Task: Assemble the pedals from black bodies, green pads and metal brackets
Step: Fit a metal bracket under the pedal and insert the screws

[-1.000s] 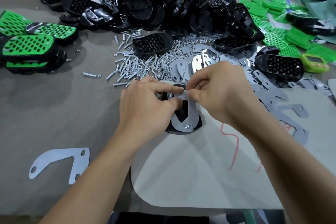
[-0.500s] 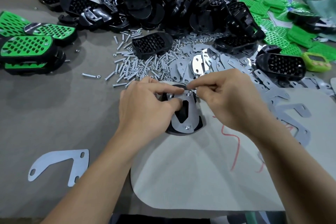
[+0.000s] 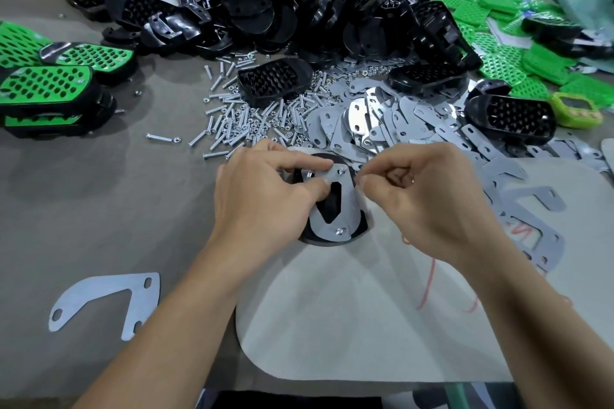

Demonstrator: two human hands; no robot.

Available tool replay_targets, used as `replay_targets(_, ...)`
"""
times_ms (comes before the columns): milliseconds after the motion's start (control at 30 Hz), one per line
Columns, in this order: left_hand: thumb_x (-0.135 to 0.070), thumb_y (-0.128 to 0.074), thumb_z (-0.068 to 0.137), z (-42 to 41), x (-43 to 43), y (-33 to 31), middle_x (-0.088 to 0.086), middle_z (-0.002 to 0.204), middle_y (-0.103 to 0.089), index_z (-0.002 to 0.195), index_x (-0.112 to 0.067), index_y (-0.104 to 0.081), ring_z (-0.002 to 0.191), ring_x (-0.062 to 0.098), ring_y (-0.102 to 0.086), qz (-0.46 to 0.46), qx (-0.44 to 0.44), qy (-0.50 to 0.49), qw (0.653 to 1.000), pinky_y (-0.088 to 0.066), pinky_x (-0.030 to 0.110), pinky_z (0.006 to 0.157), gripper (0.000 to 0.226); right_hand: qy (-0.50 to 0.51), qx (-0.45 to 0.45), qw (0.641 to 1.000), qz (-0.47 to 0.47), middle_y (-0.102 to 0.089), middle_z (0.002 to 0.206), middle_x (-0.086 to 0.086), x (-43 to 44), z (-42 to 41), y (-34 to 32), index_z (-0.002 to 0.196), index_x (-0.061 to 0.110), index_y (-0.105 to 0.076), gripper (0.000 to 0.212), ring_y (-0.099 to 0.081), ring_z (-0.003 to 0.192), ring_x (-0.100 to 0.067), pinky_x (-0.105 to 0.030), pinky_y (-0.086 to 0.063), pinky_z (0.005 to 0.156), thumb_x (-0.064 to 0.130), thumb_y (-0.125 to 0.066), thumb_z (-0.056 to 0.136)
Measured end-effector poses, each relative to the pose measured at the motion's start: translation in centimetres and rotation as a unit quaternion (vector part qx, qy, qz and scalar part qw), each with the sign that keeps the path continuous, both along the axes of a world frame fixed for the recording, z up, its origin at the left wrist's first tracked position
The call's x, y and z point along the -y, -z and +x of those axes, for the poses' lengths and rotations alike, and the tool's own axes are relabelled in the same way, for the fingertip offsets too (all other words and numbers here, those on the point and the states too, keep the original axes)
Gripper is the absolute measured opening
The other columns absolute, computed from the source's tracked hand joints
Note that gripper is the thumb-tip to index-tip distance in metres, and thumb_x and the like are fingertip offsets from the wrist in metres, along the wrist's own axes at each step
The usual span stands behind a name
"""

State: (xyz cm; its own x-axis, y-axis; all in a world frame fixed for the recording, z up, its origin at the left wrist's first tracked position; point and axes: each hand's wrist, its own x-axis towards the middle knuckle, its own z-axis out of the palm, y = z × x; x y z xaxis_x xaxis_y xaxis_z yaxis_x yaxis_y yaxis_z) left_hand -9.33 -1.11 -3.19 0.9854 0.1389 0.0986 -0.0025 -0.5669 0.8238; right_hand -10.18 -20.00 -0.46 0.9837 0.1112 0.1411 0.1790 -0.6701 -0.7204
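Black pedal body (image 3: 332, 238) lay underside-up at the table's (image 3: 99, 183) centre, on the far edge of a pale sheet (image 3: 365, 315). Metal bracket (image 3: 349, 209) sat flat on it, one screw head (image 3: 342, 171) at the top, another (image 3: 339, 231) at the bottom. Left hand (image 3: 265, 196) gripped the body's far end, fingers curled over it, thumb pressing the bracket. Right hand (image 3: 428, 199) was curled, thumb and forefinger pinched tight against the bracket's right edge; couldn't tell if anything small sat in the pinch.

Beyond the hands:
- loose screws (image 3: 239, 113)
- heap of brackets (image 3: 398, 119)
- pile of black bodies (image 3: 282, 0)

Green pads (image 3: 498, 26) far right. Finished pedals (image 3: 46, 83) stacked far left. Spare bracket (image 3: 106, 299) lay alone near left.
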Motion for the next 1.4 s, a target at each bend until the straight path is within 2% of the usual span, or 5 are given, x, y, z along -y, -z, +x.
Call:
replay_targets(733, -0.054, -0.074, 0.061, 0.0, 0.0, 0.1, -0.026, 0.094, -0.057, 0.084, -0.074, -0.065, 0.093, 0.010, -0.059, 0.003, -0.001, -0.001, 1.000, -0.049, 0.036, 0.080, 0.031, -0.003, 0.018, 1.000, 0.007, -0.060, 0.066, 0.007, 0.0, 0.6, -0.2, 0.071, 0.024, -0.073, 0.019, -0.048, 0.055, -0.014, -0.034, -0.041, 0.052, 0.040, -0.081, 0.079)
replay_targets(867, -0.057, -0.074, 0.060, 0.0, 0.0, 0.1, -0.022, 0.091, -0.057, 0.083, -0.074, -0.065, 0.093, 0.012, -0.059, 0.000, -0.004, -0.002, 1.000, -0.050, 0.039, 0.083, 0.030, -0.039, 0.012, 0.998, -0.048, -0.056, 0.068, 0.031, -0.7, 0.5, -0.7, 0.085, 0.030, -0.078, 0.008, -0.048, 0.060, -0.002, -0.012, -0.033, 0.056, 0.032, -0.081, 0.079)
replay_targets(1000, -0.056, -0.074, 0.060, 0.0, 0.0, 0.0, -0.027, 0.094, -0.055, 0.085, -0.074, -0.064, 0.094, 0.011, -0.058, 0.010, -0.003, 0.000, 1.000, -0.049, 0.039, 0.084, 0.032, 0.001, 0.025, 0.999, -0.027, -0.057, 0.063, 0.001, -0.6, 0.9, -0.6, 0.071, 0.027, -0.073, 0.016, -0.040, 0.053, -0.012, -0.029, -0.032, 0.050, 0.039, -0.078, 0.080)
replay_targets(1167, -0.057, -0.074, 0.058, 0.1, 0.0, 0.3, -0.022, 0.090, -0.059, 0.083, -0.073, -0.066, 0.086, 0.006, -0.060, 0.003, 0.005, -0.007, 1.000, -0.047, 0.032, 0.074, 0.030, -0.004, 0.014, 0.999, -0.042, -0.051, 0.059, 0.036, -1.5, 0.3, -0.9, 0.087, 0.032, -0.079, 0.009, -0.052, 0.060, 0.004, -0.007, -0.036, 0.056, 0.024, -0.077, 0.083)
replay_targets(1400, -0.058, -0.072, 0.059, 0.1, 0.0, 0.2, -0.027, 0.091, -0.056, 0.085, -0.074, -0.064, 0.085, 0.005, -0.056, 0.014, 0.010, -0.007, 1.000, -0.040, 0.031, 0.071, 0.032, -0.037, -0.005, 0.990, -0.139, -0.061, 0.056, 0.010, -2.6, 1.6, -2.0, 0.078, 0.024, -0.070, 0.012, -0.053, 0.055, -0.002, -0.014, -0.039, 0.050, 0.015, -0.068, 0.085)
